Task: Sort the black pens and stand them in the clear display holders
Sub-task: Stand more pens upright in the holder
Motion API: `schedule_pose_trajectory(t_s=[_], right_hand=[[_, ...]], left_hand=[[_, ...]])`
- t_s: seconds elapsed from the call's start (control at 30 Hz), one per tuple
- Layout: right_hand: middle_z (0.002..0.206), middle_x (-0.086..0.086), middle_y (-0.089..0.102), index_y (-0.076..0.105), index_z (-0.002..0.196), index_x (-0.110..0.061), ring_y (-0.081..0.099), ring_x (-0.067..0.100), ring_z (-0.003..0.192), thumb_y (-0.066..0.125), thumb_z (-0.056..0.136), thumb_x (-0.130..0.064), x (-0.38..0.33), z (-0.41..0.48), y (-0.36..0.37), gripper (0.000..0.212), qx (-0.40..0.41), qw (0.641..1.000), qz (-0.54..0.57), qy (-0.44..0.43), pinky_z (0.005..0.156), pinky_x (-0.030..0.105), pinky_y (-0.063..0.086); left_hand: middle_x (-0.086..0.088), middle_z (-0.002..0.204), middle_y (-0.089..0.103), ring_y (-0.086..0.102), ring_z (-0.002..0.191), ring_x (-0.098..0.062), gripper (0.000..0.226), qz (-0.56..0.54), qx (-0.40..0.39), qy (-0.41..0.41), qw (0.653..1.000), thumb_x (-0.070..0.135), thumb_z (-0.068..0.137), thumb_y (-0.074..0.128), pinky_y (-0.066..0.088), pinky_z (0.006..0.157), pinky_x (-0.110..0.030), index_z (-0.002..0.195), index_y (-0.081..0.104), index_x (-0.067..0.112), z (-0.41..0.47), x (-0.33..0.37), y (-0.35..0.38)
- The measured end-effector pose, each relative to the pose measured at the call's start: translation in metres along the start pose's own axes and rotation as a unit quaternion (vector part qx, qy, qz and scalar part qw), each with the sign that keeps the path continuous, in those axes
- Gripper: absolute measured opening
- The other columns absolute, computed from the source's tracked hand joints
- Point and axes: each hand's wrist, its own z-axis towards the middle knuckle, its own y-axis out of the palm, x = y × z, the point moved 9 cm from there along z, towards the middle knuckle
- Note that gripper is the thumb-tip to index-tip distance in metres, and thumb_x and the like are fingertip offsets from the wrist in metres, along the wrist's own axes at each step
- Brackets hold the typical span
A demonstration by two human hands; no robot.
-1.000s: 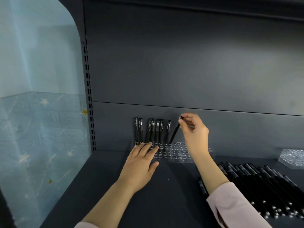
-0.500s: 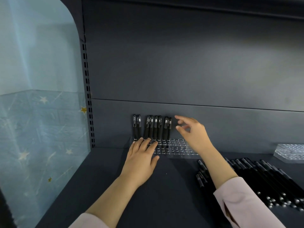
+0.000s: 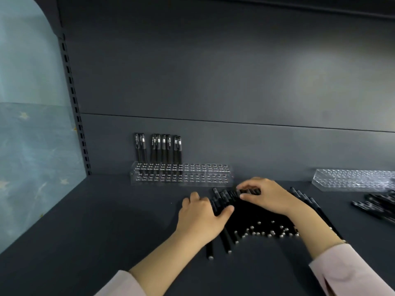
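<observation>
the left hand (image 3: 201, 216) rests on the edge of the pile (image 3: 252, 215) of pens on the shelf (image 3: 106, 221), fingertips hidden, while the right hand (image 3: 267, 197) pinches some caps, so best lift one pen only and seat it upright in the holder (image 3: 205, 176) beside the standing pens (image 3: 158, 148).

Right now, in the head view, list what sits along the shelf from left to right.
Blue starred panel → slotted upright → standing pens → left hand → right hand → second clear holder. Omitted: pen pile and first holder, overlapping the hands.
</observation>
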Motion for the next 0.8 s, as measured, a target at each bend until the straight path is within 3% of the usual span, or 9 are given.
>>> schedule_pose_trajectory(t_s=[0.13,0.3,0.6,0.8], right_hand=[[0.107,-0.014,0.063,0.070,0.108,-0.031,0.056,0.000,0.102,0.066,0.089,-0.030,0.011,-0.006,0.000,0.019,0.011,0.999,0.027,-0.025,0.083,0.003,0.035],[0.110,-0.010,0.064,0.071,0.107,-0.027,0.056,0.005,0.103,0.062,0.092,-0.027,0.016,-0.004,0.002,0.018,0.017,0.998,0.049,-0.028,0.085,0.015,0.035],[0.112,-0.007,0.063,0.070,0.107,-0.028,0.053,0.011,0.109,0.060,0.092,-0.031,0.023,-0.001,0.006,0.018,0.010,0.998,0.061,-0.015,0.094,0.024,0.037],[0.114,-0.009,0.062,0.069,0.104,-0.035,0.050,0.015,0.116,0.059,0.091,-0.037,0.031,0.002,0.012,0.016,0.004,0.998,0.058,-0.006,0.104,0.037,0.039]], left_hand=[[-0.010,0.138,0.033,0.031,0.128,-0.031,0.099,0.022,-0.004,-0.047,0.999,0.083,0.080,0.036,0.033,0.108,-0.039,0.138,0.045,0.004,-0.007,0.019,0.012],[-0.013,0.151,0.023,0.022,0.139,-0.033,0.115,0.019,-0.008,-0.100,0.995,0.084,0.076,0.043,0.025,0.112,-0.040,0.154,0.014,0.004,-0.002,0.030,0.022],[-0.011,0.151,0.029,0.025,0.140,-0.031,0.087,-0.052,-0.004,-0.137,0.989,0.059,0.085,0.061,0.026,0.112,-0.039,0.148,0.026,0.011,0.007,0.034,0.026],[-0.008,0.140,0.043,0.039,0.132,-0.030,0.074,-0.123,0.002,-0.180,0.976,0.042,0.081,0.072,0.039,0.107,-0.040,0.140,0.038,0.012,0.008,0.024,0.020]])
